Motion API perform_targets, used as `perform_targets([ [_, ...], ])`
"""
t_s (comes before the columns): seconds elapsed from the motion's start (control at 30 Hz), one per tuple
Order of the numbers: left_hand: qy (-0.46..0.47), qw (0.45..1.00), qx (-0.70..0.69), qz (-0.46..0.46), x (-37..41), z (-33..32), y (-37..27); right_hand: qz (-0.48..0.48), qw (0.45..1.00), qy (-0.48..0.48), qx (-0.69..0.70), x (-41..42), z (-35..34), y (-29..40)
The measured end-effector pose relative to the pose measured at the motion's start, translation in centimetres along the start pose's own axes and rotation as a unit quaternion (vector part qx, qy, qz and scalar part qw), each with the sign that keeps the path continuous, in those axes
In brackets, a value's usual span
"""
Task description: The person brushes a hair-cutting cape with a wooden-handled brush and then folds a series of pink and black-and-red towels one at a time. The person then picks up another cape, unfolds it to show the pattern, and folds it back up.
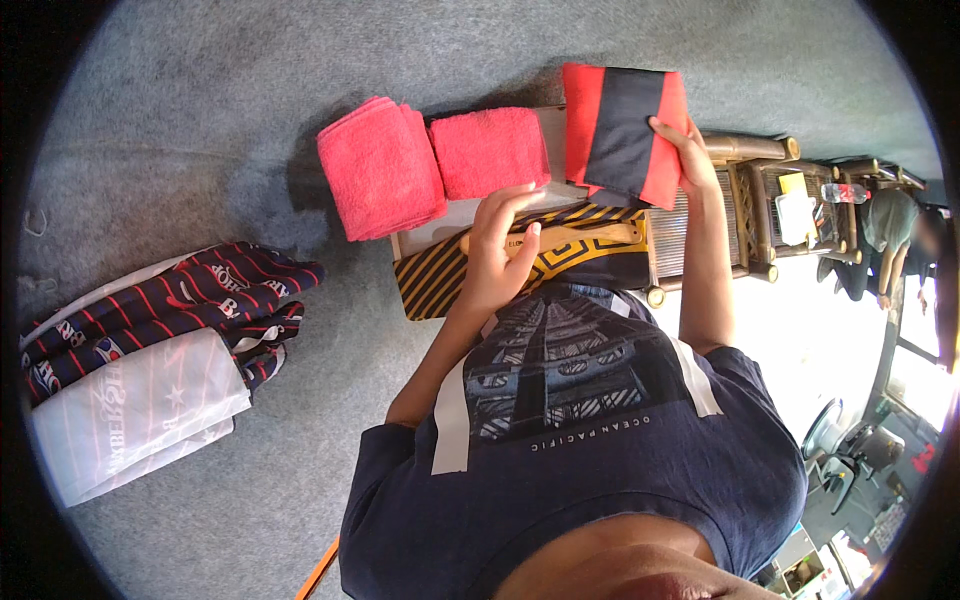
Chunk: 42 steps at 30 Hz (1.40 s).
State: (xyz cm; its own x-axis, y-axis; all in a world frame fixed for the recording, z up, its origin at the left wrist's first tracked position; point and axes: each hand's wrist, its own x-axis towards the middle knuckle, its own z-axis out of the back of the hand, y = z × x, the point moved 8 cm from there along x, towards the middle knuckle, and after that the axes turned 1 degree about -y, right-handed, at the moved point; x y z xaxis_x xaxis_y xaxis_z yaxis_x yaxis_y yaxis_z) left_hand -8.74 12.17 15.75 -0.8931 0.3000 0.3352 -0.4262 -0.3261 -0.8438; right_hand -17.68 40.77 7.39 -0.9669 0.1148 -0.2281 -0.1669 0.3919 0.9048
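Observation:
My right hand (pixel 694 154) grips a folded red cloth with a black band (pixel 626 127), thumb on top near its edge. My left hand (pixel 501 251) is empty with fingers apart, its fingertips by the lower edge of a folded pink towel (pixel 491 150). A thicker folded pink towel (pixel 382 169) lies to the left of that one. Beneath my left hand, partly hidden by it, is a long flat wooden piece (pixel 592 238) bearing writing. It rests on a black and yellow patterned cloth (pixel 435 277) with diagonal stripes, against my front.
A pale board (pixel 450 216) shows under the towels. Bamboo furniture (pixel 679 232) extends right, with a plastic bottle (pixel 844 193) farther along. A bending person (pixel 889 217) is at far right. Dark red-striped cloth (pixel 187 292) and whitish translucent cloth (pixel 142 412) lie against the grey surface, left.

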Motion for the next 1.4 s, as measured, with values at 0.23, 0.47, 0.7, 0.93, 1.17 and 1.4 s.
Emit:
perform_targets([
  [0.23, -0.026, 0.978, -0.188, 0.081, 2.8, -1.3, -0.4, 0.057, 0.998, 0.03, -0.021, -6.2, -3.7, 4.9],
  [0.47, 0.06, 0.915, -0.393, 0.065, 2.2, -0.9, -1.5, 0.223, 0.956, 0.131, -0.138, -13.0, -8.6, 7.2],
  [0.7, 0.153, 0.951, -0.268, -0.023, 0.0, 0.6, -3.6, 0.359, 0.892, 0.21, -0.177, -15.5, -11.6, 8.6],
  [0.93, 0.126, 0.936, -0.257, -0.205, 1.2, 2.8, -10.1, 0.496, 0.811, 0.229, -0.21, -18.9, -13.4, 12.1],
  [1.17, 0.144, 0.952, -0.023, -0.267, 0.6, 3.4, -13.7, 0.549, 0.762, 0.224, -0.259, -21.0, -13.6, 12.8],
  [1.4, 0.208, 0.948, -0.047, -0.236, 0.3, 2.3, -13.6, 0.445, 0.752, 0.354, -0.334, -20.5, -14.1, 11.5],
])
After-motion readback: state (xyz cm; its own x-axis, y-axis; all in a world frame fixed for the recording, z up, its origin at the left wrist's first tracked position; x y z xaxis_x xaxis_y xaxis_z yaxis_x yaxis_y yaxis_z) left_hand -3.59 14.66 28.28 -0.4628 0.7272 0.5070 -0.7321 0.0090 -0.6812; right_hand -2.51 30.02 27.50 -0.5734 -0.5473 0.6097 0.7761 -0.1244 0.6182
